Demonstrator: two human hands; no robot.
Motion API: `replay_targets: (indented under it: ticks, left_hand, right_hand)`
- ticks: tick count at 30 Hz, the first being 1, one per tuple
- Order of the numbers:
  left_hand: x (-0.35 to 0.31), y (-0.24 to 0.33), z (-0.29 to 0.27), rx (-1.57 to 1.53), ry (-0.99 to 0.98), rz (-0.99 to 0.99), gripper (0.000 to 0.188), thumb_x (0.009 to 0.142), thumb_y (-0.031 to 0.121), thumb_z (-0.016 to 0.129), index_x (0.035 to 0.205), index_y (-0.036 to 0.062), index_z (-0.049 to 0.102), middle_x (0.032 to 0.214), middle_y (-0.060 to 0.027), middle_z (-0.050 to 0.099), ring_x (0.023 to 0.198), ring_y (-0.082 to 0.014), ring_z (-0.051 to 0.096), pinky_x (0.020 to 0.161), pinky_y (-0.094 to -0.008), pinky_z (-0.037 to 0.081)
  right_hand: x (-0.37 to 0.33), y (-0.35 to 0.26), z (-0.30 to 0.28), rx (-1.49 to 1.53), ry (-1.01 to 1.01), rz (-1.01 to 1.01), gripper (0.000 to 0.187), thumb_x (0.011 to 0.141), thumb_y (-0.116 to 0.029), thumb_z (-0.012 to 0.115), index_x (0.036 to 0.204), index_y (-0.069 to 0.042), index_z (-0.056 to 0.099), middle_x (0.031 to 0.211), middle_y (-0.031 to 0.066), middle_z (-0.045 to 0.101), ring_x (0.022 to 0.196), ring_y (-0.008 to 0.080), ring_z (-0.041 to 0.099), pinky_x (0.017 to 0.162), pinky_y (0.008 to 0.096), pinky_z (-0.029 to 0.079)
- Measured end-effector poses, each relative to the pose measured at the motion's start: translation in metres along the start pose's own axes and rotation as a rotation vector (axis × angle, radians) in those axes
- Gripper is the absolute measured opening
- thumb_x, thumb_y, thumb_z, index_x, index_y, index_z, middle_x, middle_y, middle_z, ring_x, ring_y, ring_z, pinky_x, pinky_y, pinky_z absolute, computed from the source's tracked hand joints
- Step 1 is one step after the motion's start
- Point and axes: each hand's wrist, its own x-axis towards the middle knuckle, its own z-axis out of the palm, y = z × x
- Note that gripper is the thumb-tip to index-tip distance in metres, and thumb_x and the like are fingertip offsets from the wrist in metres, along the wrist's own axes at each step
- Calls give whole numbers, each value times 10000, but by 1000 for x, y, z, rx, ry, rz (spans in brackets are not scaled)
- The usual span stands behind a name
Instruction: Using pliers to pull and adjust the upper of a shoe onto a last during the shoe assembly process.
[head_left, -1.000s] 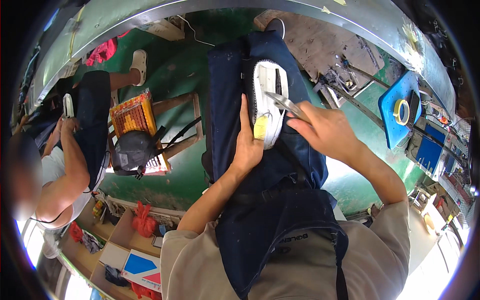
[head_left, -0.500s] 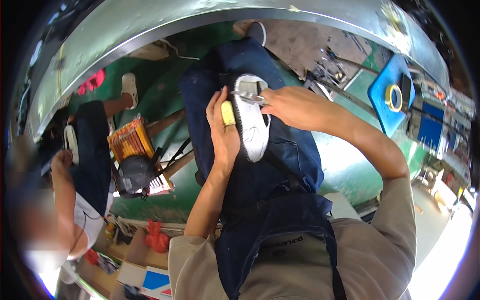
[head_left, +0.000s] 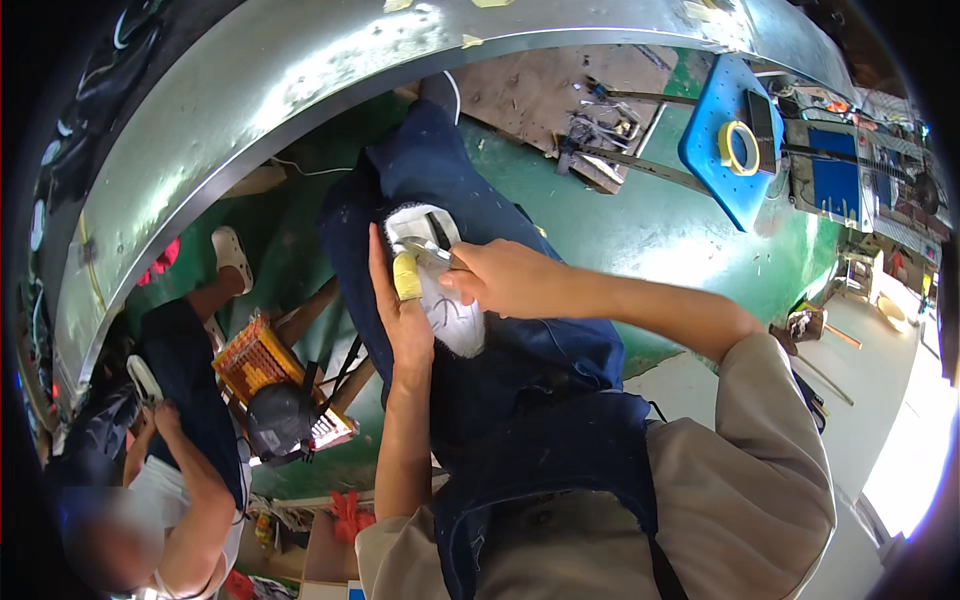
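1. The shoe (head_left: 455, 318), white, lies on the wearer's lap, on the navy apron (head_left: 520, 420); its opening is at the far end and its toe at the near end.
2. The left hand (head_left: 408, 325) is at the shoe's left side. Its grip is closed on the shoe: the thumb, wrapped in a yellow band (head_left: 407, 277), lies over the upper, and a finger runs along the outer edge.
3. The right hand (head_left: 500, 275) comes in from the shoe's right. Its grip is closed round a metal tool (head_left: 430, 250), whose tip lies over the shoe beside the opening; whether the tip touches cannot be told.
4. Well left of the shoe, a co-worker (head_left: 195, 500) holds a second shoe (head_left: 143, 380), also white.
5. Between the co-worker and the shoe are a beaded mat (head_left: 258, 358) and, against it, a black bag (head_left: 278, 420).
6. Beyond the shoe, to the right, a wooden board (head_left: 530, 95) carries small dark clutter (head_left: 612, 130).
7. Farther right of the shoe, a blue panel (head_left: 710, 170) bears a tape roll (head_left: 726, 148).
8. A metal counter (head_left: 290, 95) curves past the shoe's far side.
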Motion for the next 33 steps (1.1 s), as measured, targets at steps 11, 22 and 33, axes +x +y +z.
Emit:
replay_targets:
  ticks: [11, 22, 33]
  left_hand:
    - [-1, -23, -6, -79, -151, 104, 829, 866, -164, 433, 1637, 20, 188, 1605, -160, 368, 1464, -250, 382, 1215, -341, 278]
    - [12, 12, -17, -540, -17, -183, 806, 930, -84, 594, 1636, 92, 247, 1591, -113, 423, 1424, -228, 459, 1141, -341, 427]
    - [-99, 80, -123, 888, -602, -243, 834, 788, 229, 894, 1517, 148, 499, 1432, -188, 590, 1343, -351, 563, 1119, -405, 456]
  right_hand:
    - [29, 5, -16, -680, 58, -455, 314, 1057, -356, 519, 1055, -42, 527, 806, 132, 688, 717, 389, 683, 593, 479, 519]
    - [33, 14, -24, -252, 355, -220, 355, 1069, -372, 498, 1011, -21, 510, 741, 216, 672, 723, 469, 647, 660, 580, 491]
    - [5, 52, -27, 162, 351, -96, 313, 1064, -278, 541, 961, 15, 585, 676, 113, 659, 577, 221, 678, 575, 356, 528]
